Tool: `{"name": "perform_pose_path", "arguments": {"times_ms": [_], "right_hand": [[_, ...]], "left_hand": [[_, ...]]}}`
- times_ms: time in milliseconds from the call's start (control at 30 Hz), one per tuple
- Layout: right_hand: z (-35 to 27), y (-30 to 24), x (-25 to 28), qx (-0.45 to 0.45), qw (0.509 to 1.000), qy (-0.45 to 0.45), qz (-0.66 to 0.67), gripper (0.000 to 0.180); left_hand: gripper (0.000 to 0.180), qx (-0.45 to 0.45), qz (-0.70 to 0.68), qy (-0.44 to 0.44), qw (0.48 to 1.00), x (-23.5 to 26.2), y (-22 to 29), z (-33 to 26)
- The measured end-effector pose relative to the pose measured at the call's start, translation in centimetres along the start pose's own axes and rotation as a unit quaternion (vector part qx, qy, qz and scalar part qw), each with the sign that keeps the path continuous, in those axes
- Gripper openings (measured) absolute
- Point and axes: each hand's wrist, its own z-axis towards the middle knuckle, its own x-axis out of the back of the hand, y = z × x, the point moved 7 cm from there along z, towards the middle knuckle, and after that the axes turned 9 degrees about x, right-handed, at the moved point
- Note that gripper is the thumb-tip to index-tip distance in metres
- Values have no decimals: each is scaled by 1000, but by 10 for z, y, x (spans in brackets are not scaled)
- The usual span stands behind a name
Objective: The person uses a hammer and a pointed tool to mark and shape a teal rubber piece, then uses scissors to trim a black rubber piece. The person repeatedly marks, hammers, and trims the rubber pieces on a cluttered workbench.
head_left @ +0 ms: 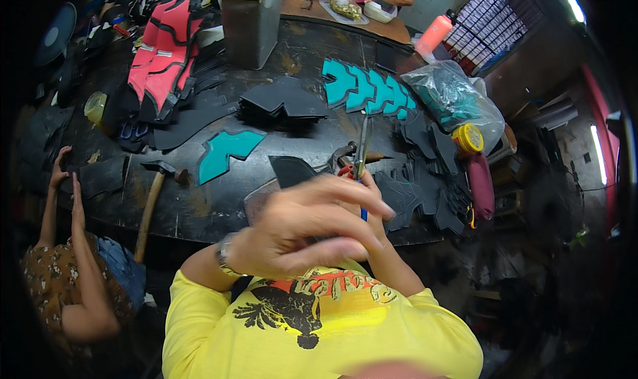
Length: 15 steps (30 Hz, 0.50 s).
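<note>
My left hand (309, 226), wearing a wristwatch, is raised in front of my chest, slightly blurred. Its fingers are loosely bent and apart, with nothing seen in them. Behind it, partly hidden, my right hand (375, 203) is closed round the blue handle of scissors (362, 146), whose blades point away from me. A black cut piece (290, 170) lies on the table just beyond my left hand. Next to the scissors is a hammer head (344, 153). Farther left lies a teal cut piece (227, 152) with a notched edge.
A wooden-handled hammer (153, 203) lies left, near a co-worker's hands (70, 186). Beyond are black pieces (282, 103), pink pieces (163, 53), teal pieces (369, 90) and a metal box (251, 27). At right stand a plastic bag (458, 93) and yellow tub (468, 138).
</note>
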Motion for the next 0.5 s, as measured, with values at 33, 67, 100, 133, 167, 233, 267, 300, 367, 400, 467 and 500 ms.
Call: {"name": "perform_pose_path", "arguments": {"times_ms": [33,67,100,133,167,233,267,300,367,400,467,500], "right_hand": [[-1,10,5,-23,999,28,-3,48],[-2,20,8,-58,995,33,-74,44],[-2,22,10,-31,992,35,-120,40],[-4,25,8,-9,996,33,-85,38],[-6,28,10,1,998,49,-49,36],[-8,37,13,-14,997,79,2,37],[-8,39,15,-15,996,92,7,37],[-8,37,16,4,996,91,12,37],[-8,40,18,-26,995,93,5,36],[-7,40,18,-34,996,87,0,39],[-7,37,16,-29,997,73,2,41],[-7,35,15,-32,997,70,2,42]], "left_hand": [[35,-29,-114,-85,989,-17,4,10],[43,-11,-204,-157,966,-36,7,15],[52,21,-282,-240,929,-59,9,19],[53,9,-339,-305,890,-77,16,22],[53,-52,-342,-348,872,-94,27,27],[48,-30,-412,-375,830,-125,39,27],[48,-27,-434,-387,813,-139,44,29],[48,-21,-451,-397,799,-151,48,29],[48,-3,-484,-417,770,-174,51,31],[48,7,-494,-426,758,-184,51,30],[47,21,-519,-444,730,-202,50,32],[47,27,-525,-450,722,-210,49,32]]}}
